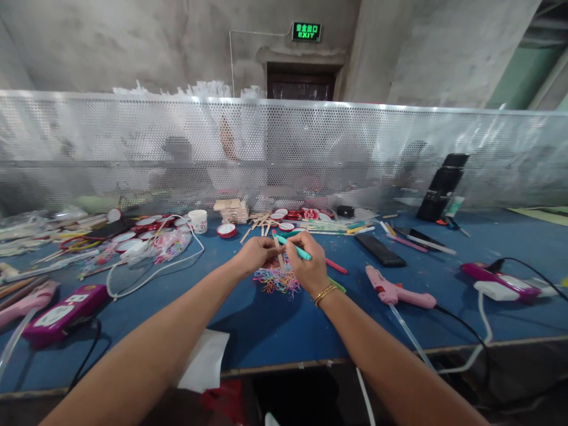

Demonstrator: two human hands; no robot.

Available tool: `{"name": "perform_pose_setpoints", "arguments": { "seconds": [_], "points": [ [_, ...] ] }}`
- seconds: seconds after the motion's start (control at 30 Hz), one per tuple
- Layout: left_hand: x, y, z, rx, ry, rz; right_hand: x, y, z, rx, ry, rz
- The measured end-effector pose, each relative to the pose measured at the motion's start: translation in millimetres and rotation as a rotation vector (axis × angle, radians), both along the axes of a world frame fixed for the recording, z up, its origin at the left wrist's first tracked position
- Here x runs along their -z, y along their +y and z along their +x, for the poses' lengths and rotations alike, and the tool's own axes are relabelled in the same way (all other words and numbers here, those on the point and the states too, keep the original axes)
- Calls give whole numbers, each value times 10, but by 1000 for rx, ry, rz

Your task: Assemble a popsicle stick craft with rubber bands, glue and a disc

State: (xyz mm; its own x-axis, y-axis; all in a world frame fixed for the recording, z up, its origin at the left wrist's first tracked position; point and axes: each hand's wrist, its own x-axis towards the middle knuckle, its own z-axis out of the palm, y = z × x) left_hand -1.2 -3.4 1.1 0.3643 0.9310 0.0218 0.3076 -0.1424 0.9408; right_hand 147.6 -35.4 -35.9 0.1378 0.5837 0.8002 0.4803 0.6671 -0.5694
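Note:
My left hand [257, 254] and my right hand [308, 263] meet over the middle of the blue table [275, 325]. Between them stands a thin wooden stick [278, 251], which my left hand pinches. My right hand grips a teal pen [293, 248] whose tip points left toward the stick. A gold bracelet [325, 293] sits on my right wrist. Directly under both hands lies a heap of small coloured rubber bands [277, 282]. A red pen [336, 266] lies just right of my right hand.
A pink glue gun [397, 291] lies to the right with its cable; another [501, 278] is at far right. A magenta device [62, 310] and white cable [151, 273] lie left. Red-rimmed lids [142, 228], a white cup [197, 220], wooden sticks [255, 223], a black remote [380, 250] and a black bottle [441, 186] stand before a perforated screen [284, 148].

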Motion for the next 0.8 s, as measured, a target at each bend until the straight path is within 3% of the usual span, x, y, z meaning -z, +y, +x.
{"name": "perform_pose_setpoints", "arguments": {
  "seconds": [0.8],
  "points": [
    [6, 3, -3, 2, -18, -1, 8, 2, -10, 10, 13, 4]
  ]
}}
